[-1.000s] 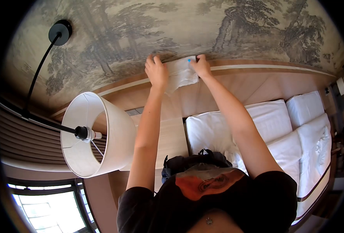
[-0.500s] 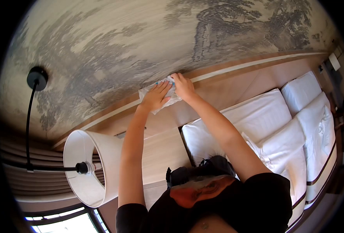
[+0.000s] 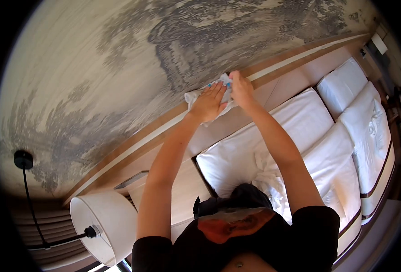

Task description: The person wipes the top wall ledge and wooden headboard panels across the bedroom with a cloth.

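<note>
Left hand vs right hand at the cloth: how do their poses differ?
The left hand lies flat with fingers extended; the right hand is curled. The left hand covers the middle of the white cloth; the right hand is at its right end. Both touch the cloth.

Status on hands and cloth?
Left hand spread on white cloth; right hand at its edge. Cloth on top edge of wood panel. Lampshade clear of both hands.

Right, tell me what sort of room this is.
Probably a bedroom, perhaps in a hotel: there is white bedding, a shaded wall lamp and a landscape-patterned wall.
</note>
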### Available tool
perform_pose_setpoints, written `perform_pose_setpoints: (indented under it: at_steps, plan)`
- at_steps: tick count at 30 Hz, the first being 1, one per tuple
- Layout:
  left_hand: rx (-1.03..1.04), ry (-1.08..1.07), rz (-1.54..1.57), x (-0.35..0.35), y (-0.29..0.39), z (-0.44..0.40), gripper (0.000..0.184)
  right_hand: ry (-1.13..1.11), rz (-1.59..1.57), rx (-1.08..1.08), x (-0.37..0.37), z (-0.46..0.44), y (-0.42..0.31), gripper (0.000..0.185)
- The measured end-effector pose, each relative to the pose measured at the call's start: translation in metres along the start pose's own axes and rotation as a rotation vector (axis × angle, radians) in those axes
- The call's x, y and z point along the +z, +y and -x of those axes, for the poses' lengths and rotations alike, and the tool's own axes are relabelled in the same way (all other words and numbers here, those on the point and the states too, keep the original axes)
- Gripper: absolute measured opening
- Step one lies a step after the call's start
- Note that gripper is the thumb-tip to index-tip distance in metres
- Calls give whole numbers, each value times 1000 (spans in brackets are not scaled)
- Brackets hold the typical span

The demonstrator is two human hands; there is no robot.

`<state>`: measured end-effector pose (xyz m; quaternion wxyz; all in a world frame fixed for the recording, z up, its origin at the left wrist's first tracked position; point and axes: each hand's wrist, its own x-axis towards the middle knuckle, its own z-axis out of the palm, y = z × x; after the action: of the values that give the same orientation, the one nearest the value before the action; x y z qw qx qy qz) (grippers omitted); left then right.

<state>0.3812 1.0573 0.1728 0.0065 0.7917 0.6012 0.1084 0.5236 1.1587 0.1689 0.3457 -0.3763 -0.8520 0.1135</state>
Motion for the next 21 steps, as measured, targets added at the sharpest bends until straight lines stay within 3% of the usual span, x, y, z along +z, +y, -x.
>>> perform_pose_setpoints:
  at_steps: [8,12,21]
  plan:
    - [116,11,68,37,47,-165,57,226,17,-19,-38,-49,156,35]
    - [144,-8,93,38,46,-179,56,297,-5,-19,-40,-54,155,26]
    - [65,-4,157,33,43,-157,55,122,-24,-74,-37,-43,144,19]
